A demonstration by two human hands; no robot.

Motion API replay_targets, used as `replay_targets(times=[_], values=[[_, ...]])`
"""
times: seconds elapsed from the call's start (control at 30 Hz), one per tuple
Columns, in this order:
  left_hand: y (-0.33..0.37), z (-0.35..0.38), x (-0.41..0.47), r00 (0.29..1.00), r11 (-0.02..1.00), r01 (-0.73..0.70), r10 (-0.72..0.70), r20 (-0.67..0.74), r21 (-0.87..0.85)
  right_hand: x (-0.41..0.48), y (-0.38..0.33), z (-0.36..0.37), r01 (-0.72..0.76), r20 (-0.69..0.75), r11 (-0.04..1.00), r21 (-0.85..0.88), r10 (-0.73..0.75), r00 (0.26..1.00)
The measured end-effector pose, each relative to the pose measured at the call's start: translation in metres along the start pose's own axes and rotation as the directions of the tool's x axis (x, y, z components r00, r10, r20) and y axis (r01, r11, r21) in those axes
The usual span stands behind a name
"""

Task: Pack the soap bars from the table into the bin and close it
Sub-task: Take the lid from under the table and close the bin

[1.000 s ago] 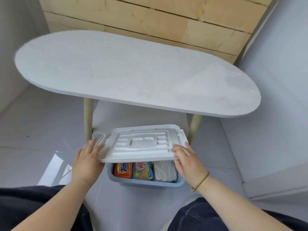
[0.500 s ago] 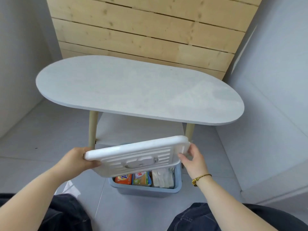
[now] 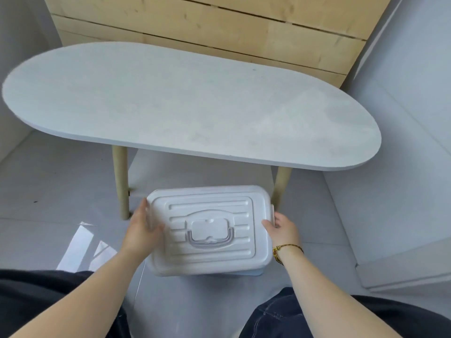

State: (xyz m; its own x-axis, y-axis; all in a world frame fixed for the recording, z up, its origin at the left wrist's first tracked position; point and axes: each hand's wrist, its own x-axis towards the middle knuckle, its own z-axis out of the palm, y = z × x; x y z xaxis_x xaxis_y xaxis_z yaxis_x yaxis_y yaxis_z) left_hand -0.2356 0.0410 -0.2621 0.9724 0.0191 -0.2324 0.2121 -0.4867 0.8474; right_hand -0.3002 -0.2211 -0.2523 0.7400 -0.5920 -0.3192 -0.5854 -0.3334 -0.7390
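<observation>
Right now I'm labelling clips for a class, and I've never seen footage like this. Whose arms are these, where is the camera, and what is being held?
There is no machine here. A person wears one wide-angle camera on the head, looking forward and down, so the arms coming in from the bottom are their own. The left hand and the right hand, which wears a bracelet, each have a grip on a short side of a white lid. The lid lies over a blue bin on the floor, by the near edge of an oval table with pale legs. Only a thin strip of the bin shows, and the lid hides what is inside. Whether the lid is pressed fully shut cannot be told.
</observation>
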Motion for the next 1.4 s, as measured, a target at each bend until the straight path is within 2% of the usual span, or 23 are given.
replay_targets(times=[0.17,0.33,0.47,0.6,0.8,0.97,1.03,1.1,1.2,1.27,1.3,1.4], values=[[-0.023,0.022,0.021,0.990,0.996,-0.004,-0.009,0.144,0.093,0.011,0.032,0.023,-0.111,-0.020,0.994,-0.016,0.111,0.994],[-0.032,0.038,0.036,0.987,0.978,-0.032,-0.001,0.161,0.208,0.014,0.044,0.042,-0.176,-0.090,0.984,-0.021,0.173,0.981],[-0.034,0.043,0.048,0.985,0.962,-0.074,0.030,0.169,0.265,0.016,0.050,0.052,-0.154,-0.110,0.976,-0.151,0.138,0.984],[-0.040,0.047,0.048,0.985,0.949,-0.058,0.004,0.171,0.311,0.024,0.051,0.059,-0.159,-0.114,0.967,-0.197,0.138,0.984],[-0.049,0.050,0.044,0.979,0.833,-0.108,-0.004,0.201,0.543,0.026,0.054,0.069,-0.082,-0.128,0.956,-0.283,0.047,0.991],[-0.049,0.051,0.045,0.976,0.850,-0.090,-0.028,0.215,0.520,0.028,0.056,0.070,-0.087,-0.105,0.955,-0.282,0.060,0.993],[-0.050,0.051,0.045,0.976,0.840,-0.070,-0.054,0.210,0.539,0.029,0.057,0.069,-0.094,-0.082,0.963,-0.252,0.075,0.994],[-0.050,0.051,0.044,0.983,0.772,-0.104,-0.018,0.184,0.627,0.032,0.056,0.065,-0.113,-0.042,0.978,-0.175,0.108,0.993],[-0.040,0.057,0.037,0.981,0.738,-0.155,0.036,0.191,0.657,0.034,0.055,0.058,-0.228,0.026,0.971,0.077,0.226,0.974],[-0.032,0.068,0.027,0.955,0.690,-0.234,0.031,0.295,0.685,0.034,0.057,0.051,-0.386,0.093,0.883,0.266,0.375,0.922],[-0.029,0.076,0.022,0.933,0.649,-0.286,0.020,0.360,0.705,0.035,0.058,0.048,-0.457,0.142,0.836,0.305,0.434,0.889],[-0.027,0.092,0.011,0.856,0.564,-0.409,-0.034,0.515,0.717,0.034,0.062,0.042,-0.542,0.228,0.791,0.283,0.493,0.839]])
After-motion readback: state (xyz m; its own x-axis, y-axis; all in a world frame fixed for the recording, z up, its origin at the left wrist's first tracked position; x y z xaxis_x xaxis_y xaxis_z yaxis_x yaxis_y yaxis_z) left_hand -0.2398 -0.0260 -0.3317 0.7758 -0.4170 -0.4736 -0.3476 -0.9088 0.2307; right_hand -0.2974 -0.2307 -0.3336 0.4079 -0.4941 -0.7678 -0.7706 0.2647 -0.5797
